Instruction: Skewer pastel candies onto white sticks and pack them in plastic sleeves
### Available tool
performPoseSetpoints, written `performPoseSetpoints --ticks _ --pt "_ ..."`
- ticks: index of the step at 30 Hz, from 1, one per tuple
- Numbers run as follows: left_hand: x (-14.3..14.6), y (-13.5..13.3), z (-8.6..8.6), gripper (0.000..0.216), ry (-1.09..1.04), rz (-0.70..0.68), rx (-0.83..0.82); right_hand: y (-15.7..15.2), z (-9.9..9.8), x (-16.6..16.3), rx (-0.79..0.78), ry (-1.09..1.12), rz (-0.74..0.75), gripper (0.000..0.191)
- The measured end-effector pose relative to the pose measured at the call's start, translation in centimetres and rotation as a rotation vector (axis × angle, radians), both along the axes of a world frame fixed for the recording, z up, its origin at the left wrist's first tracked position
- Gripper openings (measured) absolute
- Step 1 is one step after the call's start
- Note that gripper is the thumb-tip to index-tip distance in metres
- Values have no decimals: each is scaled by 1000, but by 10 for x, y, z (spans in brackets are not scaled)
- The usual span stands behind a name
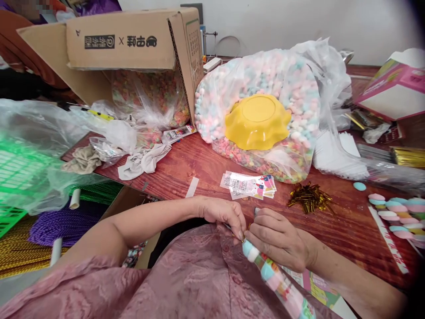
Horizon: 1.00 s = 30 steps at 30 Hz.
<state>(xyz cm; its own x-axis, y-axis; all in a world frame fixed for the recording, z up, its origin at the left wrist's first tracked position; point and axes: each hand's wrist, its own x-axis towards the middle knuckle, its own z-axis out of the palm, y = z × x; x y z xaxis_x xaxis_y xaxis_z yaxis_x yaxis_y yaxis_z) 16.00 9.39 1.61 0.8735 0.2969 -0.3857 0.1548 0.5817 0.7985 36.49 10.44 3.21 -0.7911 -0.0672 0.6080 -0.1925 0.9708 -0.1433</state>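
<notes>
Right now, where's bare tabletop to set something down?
Free: the wood strip between the white rags and the sticker stack, in front of the big candy bag; also the patch right of the gold twist ties, before the filled candy sleeves. Crowded: the back edge, and by both hands at the near edge.

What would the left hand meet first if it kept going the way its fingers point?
The left hand points right and slightly down; it would first meet the right hand, which grips the candy tube's neck. They already almost touch.

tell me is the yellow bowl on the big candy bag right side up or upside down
Upside down: the yellow bowl shows its flat base, with its wavy rim down against the candy bag.
</notes>
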Motion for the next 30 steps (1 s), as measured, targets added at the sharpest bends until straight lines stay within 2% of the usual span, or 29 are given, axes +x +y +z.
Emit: performPoseSetpoints --ticks 5,12,15,17,19,22,23,24,25,27,28,29,30 --pt "2 11 10 25 -26 -183 113 5 3 -6 64 -53 53 25" --pt "-2 23 0 24 11 -152 168 8 -8 -12 187 -129 -38 25" --pt "-12 37 6 22 97 -143 274 9 -9 -13 181 -123 -119 27" --pt "-20 46 23 22 197 -90 473 12 -6 -14 156 -120 -170 26" --pt "-25 47 51 22 317 51 772 20 2 -15 151 -121 -237 23" --pt "-17 27 92 21 399 370 1294 36 17 -15 173 -66 -370 23" --pt "-11 17 99 22 392 411 1432 40 22 -14 175 -40 -407 23" --pt "-4 6 99 25 362 381 1532 44 25 -14 168 -16 -438 23" --pt "2 -4 94 25 318 307 1593 46 28 -14 148 5 -460 22" --pt "11 -14 67 17 254 201 1633 45 29 -15 59 55 -472 19" --pt "12 -15 49 9 262 213 1614 42 28 -16 -14 90 -467 17" --pt "12 -12 32 6 309 281 1566 38 25 -18 -109 122 -463 16" --pt "10 -6 17 7 314 299 1514 33 21 -20 -224 138 -462 15"
